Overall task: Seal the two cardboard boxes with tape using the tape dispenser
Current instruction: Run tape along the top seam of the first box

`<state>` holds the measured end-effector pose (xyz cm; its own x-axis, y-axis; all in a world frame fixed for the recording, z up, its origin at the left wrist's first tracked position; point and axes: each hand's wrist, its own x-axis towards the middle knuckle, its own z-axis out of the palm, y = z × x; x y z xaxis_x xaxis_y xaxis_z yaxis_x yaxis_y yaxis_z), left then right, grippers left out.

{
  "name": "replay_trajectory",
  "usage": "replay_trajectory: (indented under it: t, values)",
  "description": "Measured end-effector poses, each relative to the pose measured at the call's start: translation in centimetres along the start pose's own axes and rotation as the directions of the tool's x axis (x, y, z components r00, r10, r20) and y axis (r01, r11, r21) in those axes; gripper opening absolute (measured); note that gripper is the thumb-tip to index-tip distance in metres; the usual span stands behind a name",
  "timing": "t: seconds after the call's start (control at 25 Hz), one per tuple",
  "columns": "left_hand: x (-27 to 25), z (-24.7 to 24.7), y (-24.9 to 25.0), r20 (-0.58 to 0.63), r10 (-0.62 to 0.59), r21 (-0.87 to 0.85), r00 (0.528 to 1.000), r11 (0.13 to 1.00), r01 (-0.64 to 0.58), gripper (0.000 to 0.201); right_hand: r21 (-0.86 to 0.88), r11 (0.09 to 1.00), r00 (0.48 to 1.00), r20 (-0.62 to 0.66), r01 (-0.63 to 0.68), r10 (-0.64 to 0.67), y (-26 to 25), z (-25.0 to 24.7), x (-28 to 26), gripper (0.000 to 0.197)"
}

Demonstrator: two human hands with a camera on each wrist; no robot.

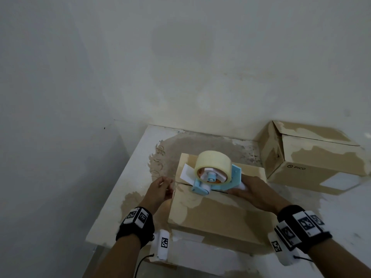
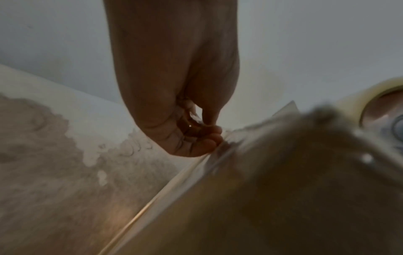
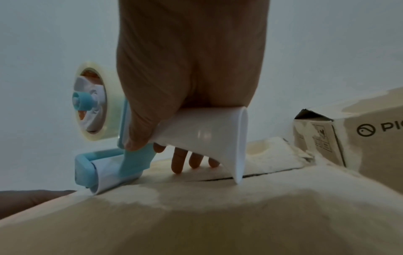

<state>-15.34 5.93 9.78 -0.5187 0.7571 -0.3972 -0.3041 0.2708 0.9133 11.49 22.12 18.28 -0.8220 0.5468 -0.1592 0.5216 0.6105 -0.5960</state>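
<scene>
Right fingers (image 3: 179, 162) clamp dispenser (image 1: 212, 175) handle | left hand (image 1: 159, 190) pinches tape | second box (image 1: 309, 155) beside

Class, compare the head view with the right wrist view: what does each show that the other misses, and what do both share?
Only the head view shows the left hand pinching the clear tape end at the near box's edge, and both wristbands. Only the right wrist view shows the right hand's fingers curled under the white handle. Both show the tape dispenser resting on the near box, and the PICO box.
</scene>
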Motion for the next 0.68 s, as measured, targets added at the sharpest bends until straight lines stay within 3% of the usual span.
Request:
replay_trajectory:
  t: [0.16,0.32,0.44,0.6,0.68]
  values:
    - [0.3,1.1,-1.4,-0.083,0.031,0.204,0.996,0.979,-0.014,0.04,-0.01,1.0,0.999,0.032,-0.01,0.01,0.2,0.0,0.3,0.04]
    - [0.9,1.4,-1.4,-0.133,0.153,0.407,0.979,0.909,-0.087,0.032,-0.027,1.0,0.998,0.066,0.011,-0.009,0.3,-0.5,1.0,0.042]
    - [1.0,1.4,-1.8,-0.137,0.144,0.425,0.98,0.902,-0.073,0.036,-0.048,0.999,0.996,0.086,0.02,-0.015,0.4,-0.7,1.2,0.044]
    - [1.1,1.4,-2.0,-0.141,0.007,0.35,0.99,0.936,0.044,0.03,-0.04,0.999,0.997,0.078,0.027,-0.023,0.6,-0.5,1.0,0.044]
    - [0.6,1.6,-1.2,-0.24,0.044,0.412,0.97,0.909,0.061,0.024,-0.04,0.998,0.997,0.075,0.038,-0.035,0.6,-0.5,1.0,0.044]
